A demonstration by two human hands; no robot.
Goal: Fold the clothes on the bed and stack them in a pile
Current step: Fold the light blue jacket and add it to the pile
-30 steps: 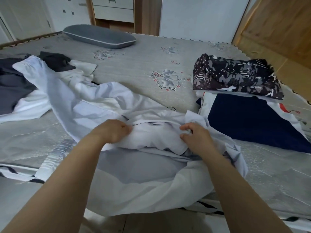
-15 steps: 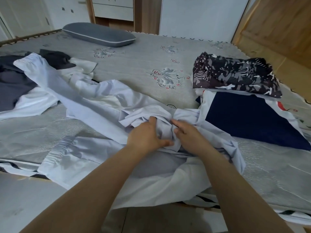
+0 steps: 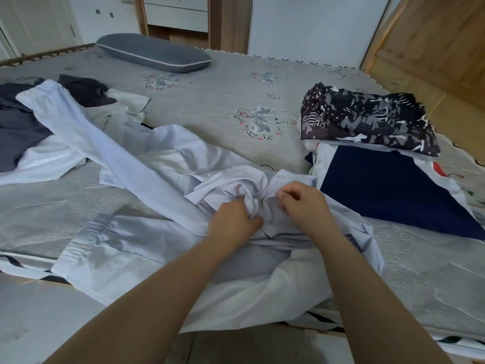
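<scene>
A pale blue-white long-sleeved shirt (image 3: 136,166) lies crumpled across the near half of the bed (image 3: 210,106), its hem hanging over the front edge. My left hand (image 3: 232,224) grips a bunched fold at the shirt's middle. My right hand (image 3: 301,203) pinches the cloth just beside it, fingers curled. One sleeve stretches away to the far left, the other lies flat at the near left. To the right sits a pile: a dark patterned garment (image 3: 367,119) on top of a navy and white one (image 3: 388,185).
Unfolded dark grey and white clothes (image 3: 23,132) lie at the left of the bed. A grey pillow (image 3: 154,52) rests at the far side. White cabinets and a wooden door stand behind; the floor shows below the bed's front edge.
My left hand has moved right to meet my right hand at the shirt's middle. The cloth there is now bunched between them, and the near left sleeve lies spread out.
</scene>
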